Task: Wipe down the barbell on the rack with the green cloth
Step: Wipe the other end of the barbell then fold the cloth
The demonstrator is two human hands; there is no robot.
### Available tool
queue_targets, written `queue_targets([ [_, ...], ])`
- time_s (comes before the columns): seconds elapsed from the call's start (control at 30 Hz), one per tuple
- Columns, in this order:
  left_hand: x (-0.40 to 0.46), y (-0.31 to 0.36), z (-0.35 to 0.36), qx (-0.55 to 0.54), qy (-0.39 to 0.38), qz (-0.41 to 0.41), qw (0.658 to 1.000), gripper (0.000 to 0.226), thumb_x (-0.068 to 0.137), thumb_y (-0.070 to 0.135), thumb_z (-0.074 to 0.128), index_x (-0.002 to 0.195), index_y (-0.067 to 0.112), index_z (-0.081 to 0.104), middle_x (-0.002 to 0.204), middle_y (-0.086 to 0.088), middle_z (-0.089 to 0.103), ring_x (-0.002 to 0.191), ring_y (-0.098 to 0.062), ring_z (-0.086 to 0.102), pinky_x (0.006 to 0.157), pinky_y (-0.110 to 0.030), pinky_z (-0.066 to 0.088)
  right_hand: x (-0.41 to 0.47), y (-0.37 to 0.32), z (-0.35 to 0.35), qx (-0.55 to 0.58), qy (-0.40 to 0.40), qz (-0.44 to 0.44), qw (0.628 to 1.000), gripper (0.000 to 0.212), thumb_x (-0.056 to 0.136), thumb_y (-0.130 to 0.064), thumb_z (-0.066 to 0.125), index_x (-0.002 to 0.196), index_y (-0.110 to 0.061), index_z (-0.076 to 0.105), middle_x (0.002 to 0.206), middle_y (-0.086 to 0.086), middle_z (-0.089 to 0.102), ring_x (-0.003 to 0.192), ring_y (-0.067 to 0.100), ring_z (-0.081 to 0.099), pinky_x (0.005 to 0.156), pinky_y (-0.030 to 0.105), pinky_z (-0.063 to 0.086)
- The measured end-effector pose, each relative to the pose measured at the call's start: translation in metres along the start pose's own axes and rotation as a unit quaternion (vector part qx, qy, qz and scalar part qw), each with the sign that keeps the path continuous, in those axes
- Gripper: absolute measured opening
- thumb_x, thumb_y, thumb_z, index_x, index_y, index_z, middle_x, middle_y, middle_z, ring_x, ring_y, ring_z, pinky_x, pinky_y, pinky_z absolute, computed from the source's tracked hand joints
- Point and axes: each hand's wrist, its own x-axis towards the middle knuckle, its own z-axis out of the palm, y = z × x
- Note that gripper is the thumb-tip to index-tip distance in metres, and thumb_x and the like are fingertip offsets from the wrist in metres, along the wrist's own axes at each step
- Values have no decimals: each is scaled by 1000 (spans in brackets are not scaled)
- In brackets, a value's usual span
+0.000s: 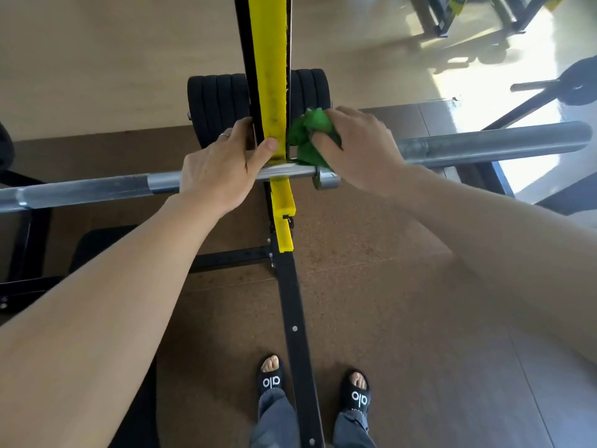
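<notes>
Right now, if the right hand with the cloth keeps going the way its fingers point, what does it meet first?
Probably the yellow upright: the right hand points toward it, with the green cloth bunched almost against its edge. Depth is unclear.

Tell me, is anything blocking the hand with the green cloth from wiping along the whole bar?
Yes. The yellow rack upright crosses the barbell just left of the green cloth bunched in the right hand. The left hand also grips the bar there. Rightward, the thick sleeve looks clear.
</notes>
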Motion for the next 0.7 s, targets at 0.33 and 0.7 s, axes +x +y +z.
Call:
queue_targets([
  [0.33, -26, 100, -5, -113, 244, 143, 953, 16, 101, 14, 50, 97, 0, 56, 93, -13, 54, 75, -18, 47, 67, -33, 42, -29, 51, -10, -59, 87, 26, 994, 36, 100, -44, 40, 108, -15, 61, 101, 0, 63, 81, 16, 54, 63, 26, 33],
  [0.7, 19, 124, 22, 19, 39, 58, 997, 35, 112, 30, 28, 114, 10, 56, 98, -6, 59, 88, -25, 66, 61, -34, 53, -62, 105, -42, -89, 115, 133, 980, 37, 103, -40, 33, 110, -14, 59, 107, 3, 59, 96, 19, 50, 88, 39, 47],
])
